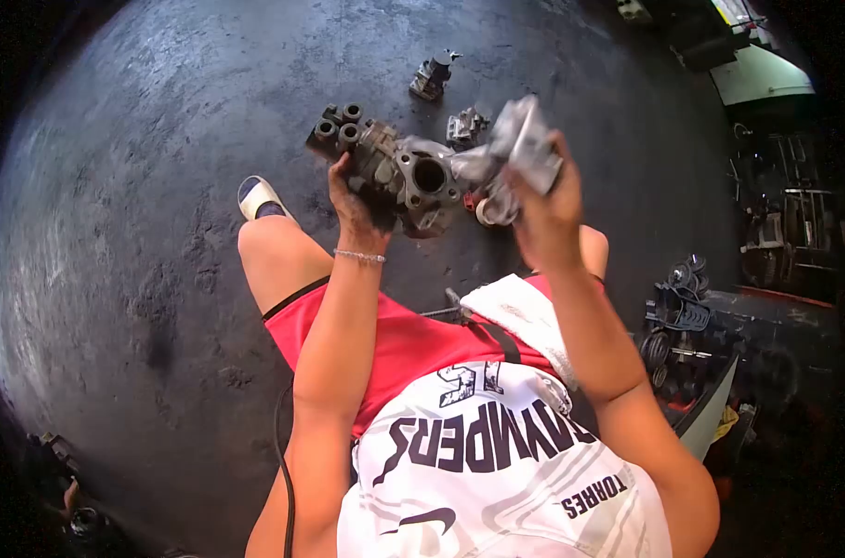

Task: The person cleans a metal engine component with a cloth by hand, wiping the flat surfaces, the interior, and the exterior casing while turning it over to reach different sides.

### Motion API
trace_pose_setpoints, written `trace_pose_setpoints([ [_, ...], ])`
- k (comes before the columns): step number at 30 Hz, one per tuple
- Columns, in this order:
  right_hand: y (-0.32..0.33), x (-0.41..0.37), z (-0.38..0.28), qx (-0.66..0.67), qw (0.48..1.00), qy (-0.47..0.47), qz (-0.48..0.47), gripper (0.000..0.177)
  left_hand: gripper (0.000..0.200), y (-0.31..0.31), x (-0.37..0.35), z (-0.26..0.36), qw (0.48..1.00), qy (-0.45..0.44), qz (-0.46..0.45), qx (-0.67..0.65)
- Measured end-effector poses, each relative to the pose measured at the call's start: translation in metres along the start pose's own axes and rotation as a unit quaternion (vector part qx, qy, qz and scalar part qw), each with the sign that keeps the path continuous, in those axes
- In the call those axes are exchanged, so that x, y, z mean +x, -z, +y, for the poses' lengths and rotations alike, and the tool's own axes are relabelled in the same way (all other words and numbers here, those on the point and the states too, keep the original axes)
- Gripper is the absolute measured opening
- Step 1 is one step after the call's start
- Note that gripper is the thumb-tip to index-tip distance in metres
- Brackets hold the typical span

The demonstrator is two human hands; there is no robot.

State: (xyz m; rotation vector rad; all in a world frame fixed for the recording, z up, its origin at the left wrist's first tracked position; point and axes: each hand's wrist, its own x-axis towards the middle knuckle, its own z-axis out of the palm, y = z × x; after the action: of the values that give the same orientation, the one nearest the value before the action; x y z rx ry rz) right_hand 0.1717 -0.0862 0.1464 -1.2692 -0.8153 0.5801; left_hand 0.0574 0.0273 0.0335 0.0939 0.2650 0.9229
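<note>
My left hand (356,203) is wrapped round a greasy metal engine part (382,160), held up over the floor in front of my knees. This part has a round bore in a flange with bolt holes on its right side, and a dark block with several round ports at its upper left. In my right hand (550,209) is a silver metal casting (525,144), raised and smeared by motion. The casting's lower left end overlaps the flanged part's right edge in this view. My left fingers are partly hidden behind the part.
Two smaller metal parts, a dark one (432,76) and a silver one (466,127), rest on the dark floor (162,186) ahead. A white towel (515,312) lies over my lap. At the right are piled machine parts (680,312) and a rack (799,223).
</note>
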Motion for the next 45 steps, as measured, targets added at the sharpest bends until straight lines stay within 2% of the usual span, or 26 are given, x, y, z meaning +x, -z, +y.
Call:
trace_pose_setpoints([
  [1, -0.006, 0.007, -0.018, 0.101, 0.992, -0.071, 0.033, 0.028, 0.049, 0.002, 0.000, -0.001, 1.000, 0.005, 0.001, 0.002],
  [2, -0.001, 0.014, -0.036, 0.078, 0.993, -0.078, -0.049, 0.035, 0.050, 0.006, 0.003, -0.001, 1.000, 0.002, 0.010, -0.002],
  [3, 0.005, 0.021, -0.050, 0.076, 0.993, -0.077, -0.048, 0.035, 0.050, 0.007, 0.006, -0.001, 1.000, -0.003, 0.018, -0.007],
  [5, 0.014, 0.031, -0.072, 0.198, 0.971, -0.050, -0.124, 0.033, 0.050, 0.003, 0.003, 0.000, 1.000, -0.002, 0.018, -0.003],
  [6, 0.015, 0.036, -0.082, 0.197, 0.971, -0.053, -0.126, 0.033, 0.050, 0.002, 0.001, 0.000, 1.000, -0.001, 0.020, 0.002],
  [7, 0.015, 0.040, -0.093, 0.242, 0.943, -0.040, -0.226, 0.035, 0.050, 0.003, 0.001, 0.001, 1.000, -0.002, 0.021, 0.000],
  [9, 0.013, 0.047, -0.110, 0.287, 0.894, 0.034, -0.343, 0.039, 0.048, 0.006, 0.002, 0.001, 0.999, 0.028, 0.011, -0.022],
  [11, 0.014, 0.048, -0.134, 0.287, 0.882, 0.090, -0.363, 0.040, 0.048, 0.005, 0.003, -0.001, 0.999, 0.016, 0.004, -0.029],
  [13, 0.024, 0.037, -0.167, 0.248, 0.948, 0.080, -0.181, 0.041, 0.047, 0.008, 0.003, -0.005, 0.999, 0.007, -0.002, -0.033],
  [19, 0.020, 0.033, -0.180, 0.277, 0.927, -0.015, -0.252, 0.044, 0.047, 0.008, 0.002, -0.009, 0.997, 0.015, -0.034, -0.063],
  [21, 0.017, 0.039, -0.121, 0.190, 0.931, 0.136, -0.279, 0.047, 0.049, 0.009, 0.001, -0.010, 0.996, 0.029, -0.060, -0.066],
  [22, 0.013, 0.035, -0.098, 0.060, 0.962, 0.149, -0.223, 0.049, 0.054, 0.008, 0.004, -0.013, 0.997, 0.021, -0.011, -0.070],
  [23, 0.009, 0.030, -0.075, -0.071, 0.972, 0.149, -0.169, 0.050, 0.054, 0.005, 0.004, -0.014, 0.997, 0.019, -0.008, -0.069],
  [24, 0.000, 0.034, -0.054, -0.241, 0.931, 0.164, -0.218, 0.052, 0.053, 0.002, 0.002, -0.014, 0.999, -0.017, 0.026, -0.024],
  [25, -0.008, 0.037, -0.033, -0.395, 0.857, 0.198, -0.264, 0.053, 0.052, 0.000, 0.002, -0.014, 0.997, -0.053, 0.057, 0.022],
  [27, -0.020, 0.009, 0.018, -0.590, 0.753, 0.168, -0.240, 0.045, 0.050, 0.009, 0.001, -0.014, 0.998, 0.013, -0.011, -0.054],
  [28, -0.028, -0.004, 0.024, -0.591, 0.753, 0.165, -0.239, 0.045, 0.049, 0.010, 0.000, -0.013, 0.996, 0.037, -0.031, -0.070],
  [29, -0.034, -0.015, 0.028, -0.599, 0.731, 0.208, -0.252, 0.045, 0.048, 0.012, 0.000, -0.012, 0.993, 0.058, -0.050, -0.086],
  [30, -0.037, -0.022, 0.033, -0.605, 0.707, 0.250, -0.267, 0.045, 0.046, 0.018, 0.002, -0.011, 0.993, 0.063, -0.056, -0.088],
  [33, -0.025, -0.015, 0.052, -0.608, 0.672, 0.287, -0.311, 0.046, 0.043, 0.026, 0.005, -0.008, 0.990, 0.096, -0.053, -0.092],
  [34, -0.029, -0.002, 0.045, -0.568, 0.755, 0.195, -0.263, 0.043, 0.045, 0.013, 0.000, -0.011, 0.995, 0.084, -0.008, -0.044],
  [35, -0.028, 0.002, 0.051, -0.569, 0.754, 0.191, -0.267, 0.043, 0.046, 0.006, -0.006, -0.015, 0.996, 0.074, 0.044, 0.002],
  [37, -0.032, 0.014, 0.065, -0.512, 0.829, 0.174, -0.144, 0.036, 0.045, 0.008, -0.002, -0.020, 0.999, 0.047, 0.022, 0.002],
  [38, -0.030, 0.026, 0.069, -0.509, 0.829, 0.180, -0.142, 0.036, 0.044, 0.006, 0.000, -0.020, 0.998, 0.050, 0.026, 0.012],
  [40, -0.017, 0.039, 0.074, -0.424, 0.895, -0.088, -0.110, 0.029, 0.042, 0.006, -0.005, -0.019, 0.995, 0.095, 0.028, 0.016],
  [45, -0.001, 0.060, 0.089, -0.476, 0.878, 0.002, -0.046, 0.029, 0.044, 0.010, -0.005, -0.022, 0.995, 0.083, 0.047, -0.006],
])
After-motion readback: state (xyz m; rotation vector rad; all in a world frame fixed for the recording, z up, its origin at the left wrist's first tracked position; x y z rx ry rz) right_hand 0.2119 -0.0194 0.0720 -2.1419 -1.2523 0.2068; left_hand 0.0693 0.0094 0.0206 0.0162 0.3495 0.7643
